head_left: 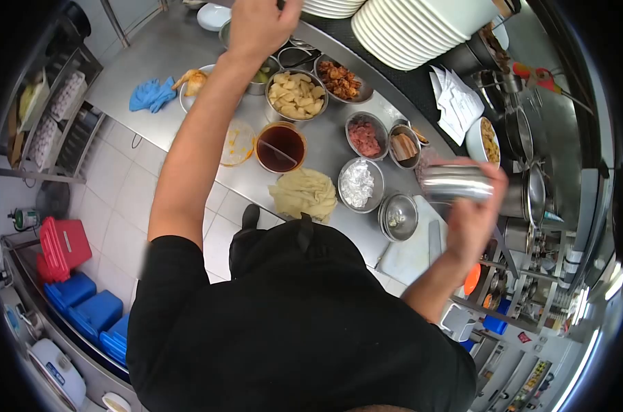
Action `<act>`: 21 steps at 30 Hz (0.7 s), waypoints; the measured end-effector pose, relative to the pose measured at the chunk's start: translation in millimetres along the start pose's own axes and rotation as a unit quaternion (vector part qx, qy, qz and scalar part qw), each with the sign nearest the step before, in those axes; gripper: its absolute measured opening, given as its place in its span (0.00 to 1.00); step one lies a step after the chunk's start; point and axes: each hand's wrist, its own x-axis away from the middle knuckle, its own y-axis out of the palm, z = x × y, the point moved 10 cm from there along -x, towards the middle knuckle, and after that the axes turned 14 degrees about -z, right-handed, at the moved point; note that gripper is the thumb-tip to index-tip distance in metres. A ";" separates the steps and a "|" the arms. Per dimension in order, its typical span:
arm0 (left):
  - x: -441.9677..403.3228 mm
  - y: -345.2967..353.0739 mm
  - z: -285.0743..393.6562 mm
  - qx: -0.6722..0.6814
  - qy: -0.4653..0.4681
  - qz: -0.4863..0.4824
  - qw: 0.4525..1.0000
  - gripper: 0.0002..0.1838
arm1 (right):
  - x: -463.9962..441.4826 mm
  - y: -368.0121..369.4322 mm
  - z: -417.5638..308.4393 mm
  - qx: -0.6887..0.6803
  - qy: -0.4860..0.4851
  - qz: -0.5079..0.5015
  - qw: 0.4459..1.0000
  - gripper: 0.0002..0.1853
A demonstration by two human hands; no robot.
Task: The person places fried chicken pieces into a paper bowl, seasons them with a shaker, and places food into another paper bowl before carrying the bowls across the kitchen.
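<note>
My right hand (470, 223) is closed around a shiny metal cylindrical container (457, 182), tipped on its side and slightly blurred. Below it lie a white cutting board (402, 255) and a knife (435, 240). My left hand (262, 29) reaches up to the shelf edge at the top, its fingers mostly cut off by the frame. Beneath that arm are a bowl of potato chunks (297, 96), a tub of dark red sauce (280, 147) and a lid with orange smears (238, 143). Nearer the right hand stand a bowl of raw meat (367, 134) and a bowl with crumpled foil (358, 184).
Stacked white plates (411, 31) stand on the upper shelf beside paper slips (457, 103). A folded cloth (303, 193) lies at the counter's front edge. A blue cloth (152, 95) sits at the left. Pans (519, 134) crowd the right side.
</note>
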 end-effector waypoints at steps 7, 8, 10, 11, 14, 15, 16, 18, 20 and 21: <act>15.7 6.1 -12.3 -0.048 0.042 0.102 0.993 0.16 | -34.7 67.9 269.0 0.014 0.275 -0.027 0.961 0.31; 18.9 8.1 -14.7 -0.044 0.046 0.107 0.992 0.17 | -50.6 52.6 286.1 0.059 0.281 0.008 0.958 0.32; 20.9 8.8 -16.4 -0.036 0.054 0.117 0.991 0.18 | -98.1 33.8 298.7 0.200 0.239 0.018 0.950 0.33; 21.5 9.2 -19.5 -0.036 0.056 0.112 0.991 0.18 | -125.4 30.3 301.8 0.291 0.190 -0.007 0.938 0.32; 26.0 13.6 -25.7 -0.034 0.060 0.098 0.993 0.19 | -179.2 22.3 329.3 0.448 0.110 -0.071 0.884 0.33; 26.5 12.6 -25.1 -0.036 0.067 0.102 0.992 0.19 | -196.4 16.6 346.9 0.437 0.129 -0.086 0.886 0.34; 27.8 13.3 -26.1 -0.038 0.073 0.107 0.991 0.19 | -211.0 13.4 362.3 0.442 0.139 -0.101 0.880 0.34; 28.3 13.1 -25.2 -0.053 0.084 0.117 0.988 0.19 | -232.8 7.9 394.6 0.468 0.151 -0.132 0.861 0.34; 28.1 14.6 -26.4 -0.046 0.082 0.114 0.989 0.19 | -245.1 3.9 414.6 0.481 0.135 -0.147 0.854 0.33; 28.1 15.2 -26.9 -0.045 0.083 0.114 0.989 0.19 | -251.0 3.8 421.5 0.487 0.127 -0.154 0.850 0.33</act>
